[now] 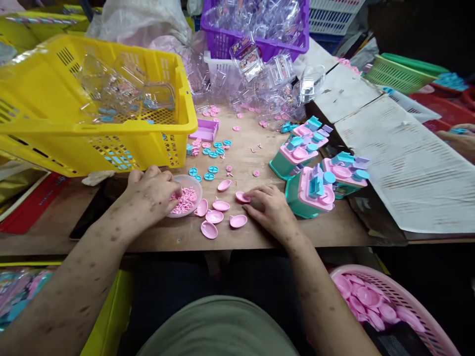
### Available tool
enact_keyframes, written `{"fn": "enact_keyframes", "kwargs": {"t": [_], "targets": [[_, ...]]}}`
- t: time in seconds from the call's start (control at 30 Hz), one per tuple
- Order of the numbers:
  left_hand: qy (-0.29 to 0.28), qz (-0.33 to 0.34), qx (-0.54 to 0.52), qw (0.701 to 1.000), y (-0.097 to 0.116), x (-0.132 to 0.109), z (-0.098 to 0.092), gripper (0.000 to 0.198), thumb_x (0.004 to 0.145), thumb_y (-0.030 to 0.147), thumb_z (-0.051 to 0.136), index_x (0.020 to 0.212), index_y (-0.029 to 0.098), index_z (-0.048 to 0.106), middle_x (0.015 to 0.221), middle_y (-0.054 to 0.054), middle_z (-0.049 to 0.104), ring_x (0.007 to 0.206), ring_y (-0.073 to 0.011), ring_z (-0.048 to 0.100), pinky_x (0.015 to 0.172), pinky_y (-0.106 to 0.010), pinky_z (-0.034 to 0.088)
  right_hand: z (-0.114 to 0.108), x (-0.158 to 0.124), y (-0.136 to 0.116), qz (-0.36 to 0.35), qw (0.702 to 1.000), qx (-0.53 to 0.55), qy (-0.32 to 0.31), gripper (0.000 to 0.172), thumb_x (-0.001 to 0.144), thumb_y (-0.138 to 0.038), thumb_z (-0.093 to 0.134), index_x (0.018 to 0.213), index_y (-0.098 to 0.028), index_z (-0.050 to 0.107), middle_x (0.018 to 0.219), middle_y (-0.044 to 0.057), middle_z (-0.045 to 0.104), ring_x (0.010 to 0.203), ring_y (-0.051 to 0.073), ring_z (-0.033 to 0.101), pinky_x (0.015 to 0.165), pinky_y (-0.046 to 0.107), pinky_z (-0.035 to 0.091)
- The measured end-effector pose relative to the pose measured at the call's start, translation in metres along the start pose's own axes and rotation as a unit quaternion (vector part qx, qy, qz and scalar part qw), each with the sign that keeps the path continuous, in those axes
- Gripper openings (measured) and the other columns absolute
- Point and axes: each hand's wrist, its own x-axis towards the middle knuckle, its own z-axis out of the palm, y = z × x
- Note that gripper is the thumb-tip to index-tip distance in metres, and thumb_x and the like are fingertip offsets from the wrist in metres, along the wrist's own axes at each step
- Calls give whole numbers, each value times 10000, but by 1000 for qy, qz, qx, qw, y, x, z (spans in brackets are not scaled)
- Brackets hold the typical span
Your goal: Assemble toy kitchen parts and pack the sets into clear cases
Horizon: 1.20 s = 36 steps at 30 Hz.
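My left hand [152, 192] rests knuckles-up over the rim of a small clear bowl [195, 183] filled with tiny pink parts [185, 199], fingers curled into it. My right hand [267, 203] lies on the wooden table [245, 148], fingertips pinching a pink toy pan [242, 197]. Several more pink pans [215, 216] lie between the two hands. Just right of my right hand stand several teal-and-pink toy stoves [309, 190].
A tilted yellow crate [85, 143] with clear plastic shells sits at the left. A purple basket [260, 44] and loose clear boxes [267, 74] are at the back. Small blue discs [213, 153] dot the table. A pink basket [404, 301] of pans is at lower right. Another person's hand [460, 141] shows at the far right.
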Motion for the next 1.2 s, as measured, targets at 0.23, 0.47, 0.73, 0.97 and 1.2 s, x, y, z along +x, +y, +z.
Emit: {"fn": "enact_keyframes", "kwargs": {"t": [0.23, 0.47, 0.73, 0.97, 1.2], "targets": [[-42, 17, 3, 999, 10, 1, -16, 135, 976, 259, 664, 880, 221, 751, 975, -120, 793, 1081, -361, 648, 944, -502, 352, -6, -19, -15, 30, 978, 169, 122, 142, 1031, -257, 712, 930, -252, 612, 1374, 114, 745, 1254, 301, 762, 1041, 476, 648], [-36, 31, -72, 996, 15, 0, -34, 127, 981, 216, 623, 1003, 195, 746, 1008, -98, 776, 1017, -300, 702, 935, -431, 432, -9, -25, -30, -11, 975, 173, 139, 87, 995, -202, 747, 1051, -266, 725, 1108, 79, 800, 1060, 271, 785, 920, 415, 661], [79, 28, -450, 889, 42, -24, -43, 97, 936, 227, 764, 963, 204, 854, 997, -57, 816, 962, -204, 743, 906, -303, 576, -18, -19, -73, -64, 962, 257, 72, 187, 1044, -228, 777, 889, -258, 676, 1180, 75, 832, 1100, 271, 830, 921, 392, 676], [55, -51, -720, 690, 82, -46, -22, 155, 810, 312, 1003, 816, 202, 893, 853, -81, 818, 828, -175, 762, 790, -251, 651, -14, -26, -91, -69, 972, 223, -2, 133, 1076, -363, 785, 1049, -237, 751, 1017, 60, 847, 844, 205, 777, 760, 308, 594], [8, -148, -824, 547, 95, -64, -12, 332, 761, 268, 1065, 1020, 182, 877, 862, -48, 835, 721, -140, 791, 745, -224, 695, -8, -47, -95, -42, 963, 258, -69, 74, 1140, -301, 653, 1190, -247, 662, 1004, 48, 803, 833, 192, 749, 752, 291, 560]]}}
